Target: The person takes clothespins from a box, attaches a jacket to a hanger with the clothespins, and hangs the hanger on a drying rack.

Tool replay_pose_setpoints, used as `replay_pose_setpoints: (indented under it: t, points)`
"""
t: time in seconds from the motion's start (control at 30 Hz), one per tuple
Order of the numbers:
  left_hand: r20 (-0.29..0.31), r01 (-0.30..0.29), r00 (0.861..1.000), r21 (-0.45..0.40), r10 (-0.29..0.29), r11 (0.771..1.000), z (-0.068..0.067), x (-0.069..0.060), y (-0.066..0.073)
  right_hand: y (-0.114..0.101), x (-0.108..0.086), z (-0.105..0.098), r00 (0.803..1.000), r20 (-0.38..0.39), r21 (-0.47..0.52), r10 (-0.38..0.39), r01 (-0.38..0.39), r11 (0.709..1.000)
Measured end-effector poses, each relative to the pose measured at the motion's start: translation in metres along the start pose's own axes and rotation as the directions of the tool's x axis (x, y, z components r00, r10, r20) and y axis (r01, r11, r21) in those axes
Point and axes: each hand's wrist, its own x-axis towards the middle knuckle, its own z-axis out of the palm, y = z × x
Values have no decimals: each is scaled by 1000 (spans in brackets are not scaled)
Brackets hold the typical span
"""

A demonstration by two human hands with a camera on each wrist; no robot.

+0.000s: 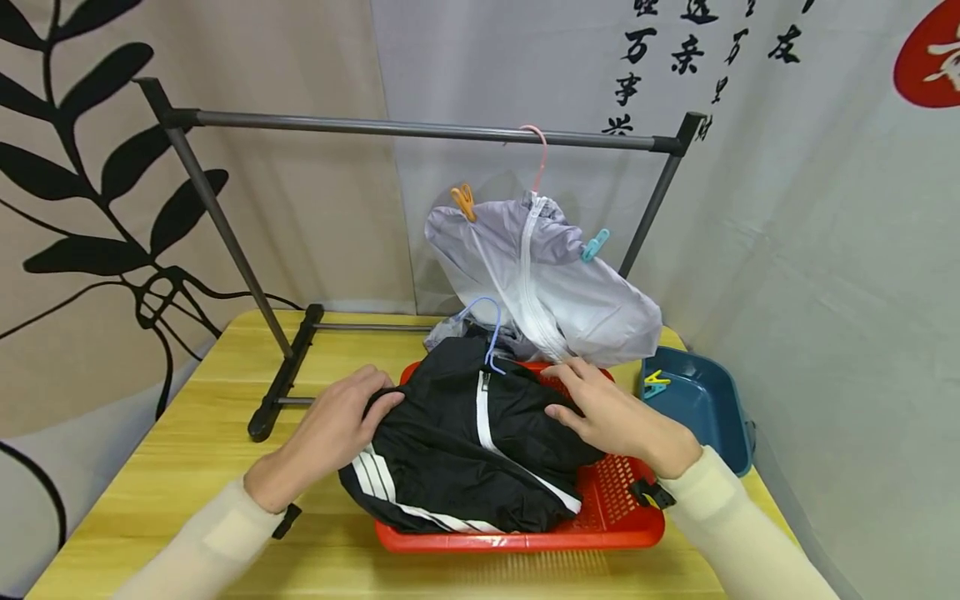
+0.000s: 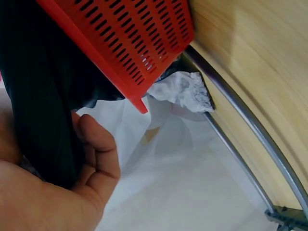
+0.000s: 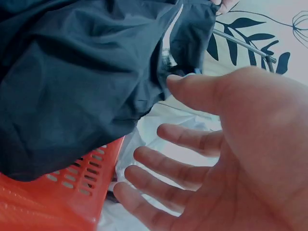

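A black zip jacket [image 1: 442, 454] with white stripes and a white zip lies over a red basket [image 1: 517, 543]. The hook of a blue hanger [image 1: 497, 329] sticks out at its collar. My left hand [image 1: 337, 429] pinches the jacket's left shoulder between thumb and fingers; the left wrist view shows the dark cloth [image 2: 45, 110] passing between them. Beside the right shoulder is my right hand [image 1: 611, 417], its fingers spread and holding nothing. In the right wrist view the thumb of that right hand [image 3: 236, 144] is near the collar. Most of the hanger is hidden inside the jacket.
Behind, a grey rack [image 1: 420, 127] carries a pale lilac jacket [image 1: 487, 258] on a pink hanger [image 1: 542, 158], with an orange clip [image 1: 463, 201] and a blue clip [image 1: 596, 245] on it. A blue bin [image 1: 701, 400] holding clips [image 1: 656, 382] stands right of the basket.
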Motion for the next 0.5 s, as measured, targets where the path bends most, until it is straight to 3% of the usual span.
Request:
replay_pose_setpoints:
  t: [0.13, 0.27, 0.5]
  points:
    - [-65, -45, 997, -30, 43, 999, -3, 1, -1, 5, -6, -3, 999, 11, 25, 44, -45, 999]
    - [-133, -82, 988, -54, 75, 995, -7, 2, -2, 10, -13, -6, 999, 8, 64, 39, -39, 997]
    - [-218, -125, 970, -77, 106, 989, -8, 5, -1, 18, -31, -13, 995, -102, 128, 9, 4, 992]
